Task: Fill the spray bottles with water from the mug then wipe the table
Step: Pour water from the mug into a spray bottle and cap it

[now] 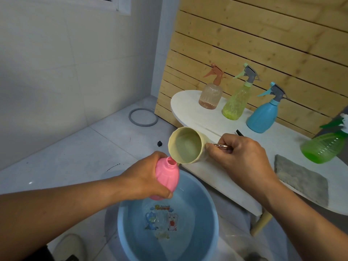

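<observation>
My left hand grips a pink spray bottle with its cap off, held tilted over a blue basin. My right hand holds the cream mug by its metal handle, tipped so its rim touches the bottle's open neck. On the white table stand a peach spray bottle, a yellow-green one, a blue one and a green one. A grey cloth lies on the table near its front edge.
The basin holds water and sits on the tiled floor below the table's edge. A grey ring lies on the floor by the wall. A slatted wooden panel stands behind the table. A small black object lies on the table.
</observation>
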